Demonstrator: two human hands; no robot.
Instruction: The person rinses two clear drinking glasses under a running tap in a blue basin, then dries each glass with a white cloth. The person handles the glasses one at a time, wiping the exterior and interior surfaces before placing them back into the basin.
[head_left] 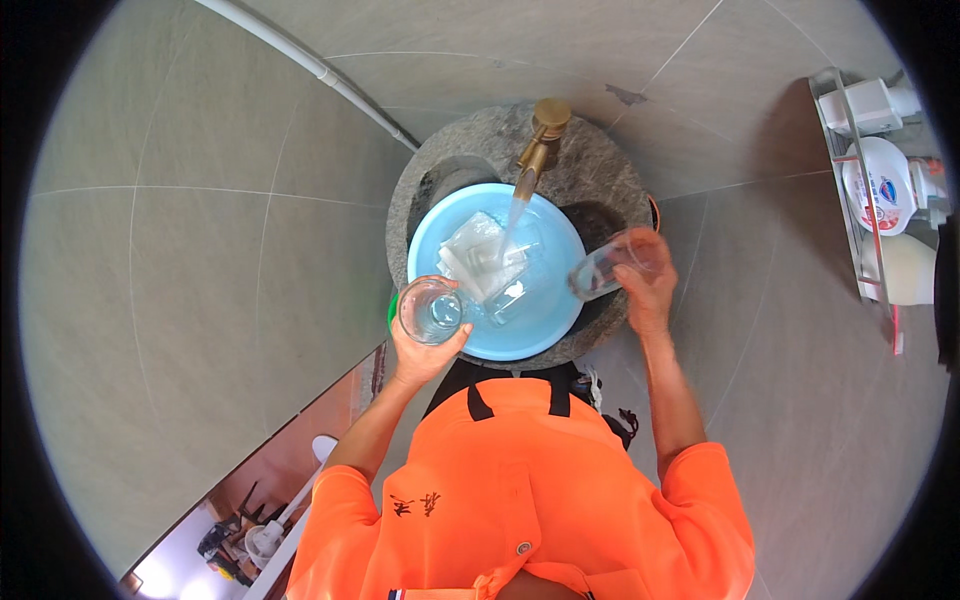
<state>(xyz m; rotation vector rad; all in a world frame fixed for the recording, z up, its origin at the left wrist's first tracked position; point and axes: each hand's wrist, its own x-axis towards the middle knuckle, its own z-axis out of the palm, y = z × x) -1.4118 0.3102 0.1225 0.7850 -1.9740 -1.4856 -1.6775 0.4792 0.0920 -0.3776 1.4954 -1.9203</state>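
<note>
My left hand (428,345) is wrapped round a clear drinking glass (431,312) at the near left rim of a light blue basin (515,345). Over the basin's right rim, my right hand (648,282) grips a second clear glass (597,273), tilted with one end toward the water. A white folded cloth (470,247) lies in the basin, and another clear glass (510,298) seems to rest beside it in the water. From the brass tap (541,152), water runs down into the basin.
The basin sits in a round grey stone sink (615,150) against tiled walls. A wire shelf (848,190) with several bottles hangs at the right. A white pipe (300,58) runs along the wall at the far left. Something green (393,312) shows by the basin's left side.
</note>
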